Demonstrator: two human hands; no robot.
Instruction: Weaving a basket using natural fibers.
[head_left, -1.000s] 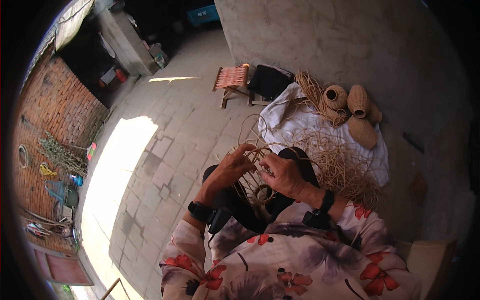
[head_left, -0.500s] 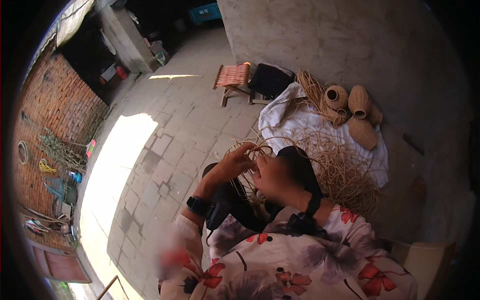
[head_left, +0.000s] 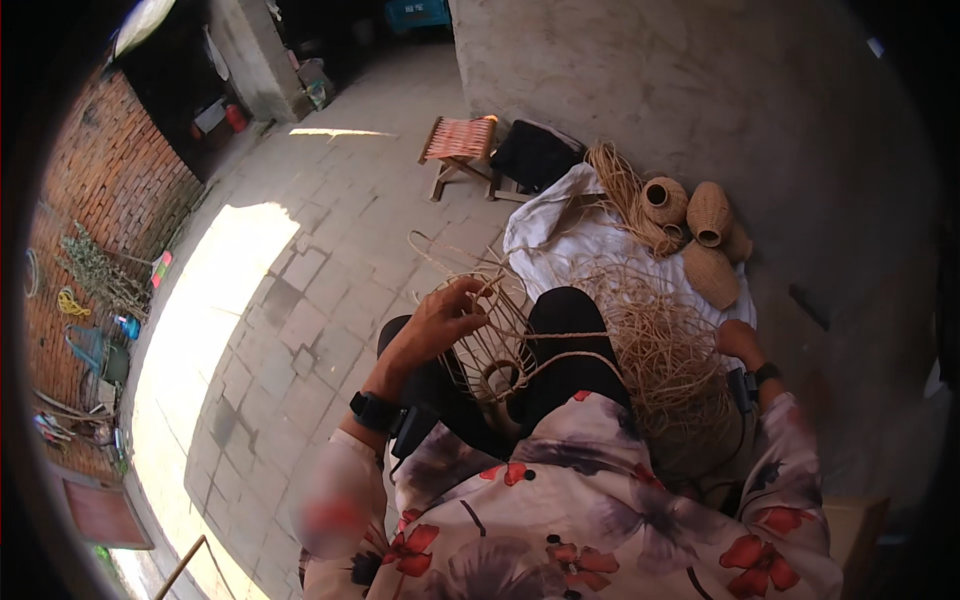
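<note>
Over black-trousered knees, the half-curled left hand holds an open tan-strand weave. The right hand looks closed; its content I cannot tell.

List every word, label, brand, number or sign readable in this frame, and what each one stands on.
Readable text: none.
Blue object at the top edge: pale marks, too small to read.
Woven vessels and white cloth: no lettering can be made out.
Open weave of strands at the left hand: no lettering can be made out.
</note>
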